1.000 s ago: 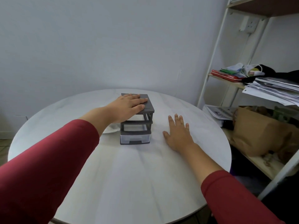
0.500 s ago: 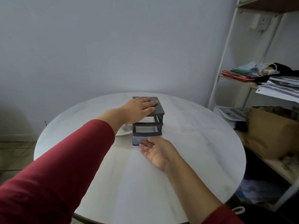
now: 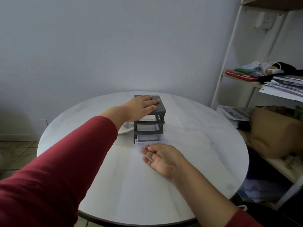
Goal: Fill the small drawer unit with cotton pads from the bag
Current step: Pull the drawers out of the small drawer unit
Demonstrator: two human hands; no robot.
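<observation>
- The drawer unit (image 3: 149,122) is pressed from above by the flat left hand (image 3: 141,106).
- The right hand (image 3: 161,157) is held palm up, fingers loosely curled, at the partly drawn-out bottom drawer (image 3: 147,140); whether it is gripped cannot be told.
- The unit is set near the table's (image 3: 114,185) far edge, the bag (image 3: 125,128) just left.

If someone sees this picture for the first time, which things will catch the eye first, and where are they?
First, the dark grey drawer unit at the far middle of the round white table, with the left hand lying flat on its top. Next, the right hand, palm up, just in front of the clear bottom drawer, which stands partly out. A red sleeve fills the lower left corner.
</observation>
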